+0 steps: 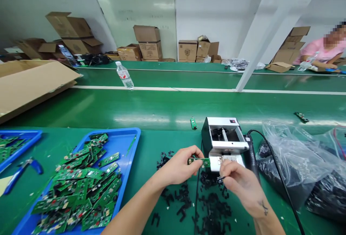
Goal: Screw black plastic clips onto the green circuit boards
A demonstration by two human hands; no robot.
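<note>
A small green circuit board [205, 162] is pinched between the thumb and fingers of my left hand [186, 163], its right end against the silver front plate of a small bench machine [227, 141]. Just in front of that plate is my right hand [238, 181], its thumb and fingers closed on a small black plastic clip [221, 179]. Many similar black clips [213, 206] lie scattered on the green mat below both hands. The machine's near face is partly hidden by my right fingers.
To the left, a blue tray [136, 145] holds a heap of circuit boards, with blue pliers [23, 173] beside it. Plastic bags of black parts [286, 170] and a black cable [275, 159] lie right. A water bottle [124, 75] stands behind; a person [321, 51] sits far right.
</note>
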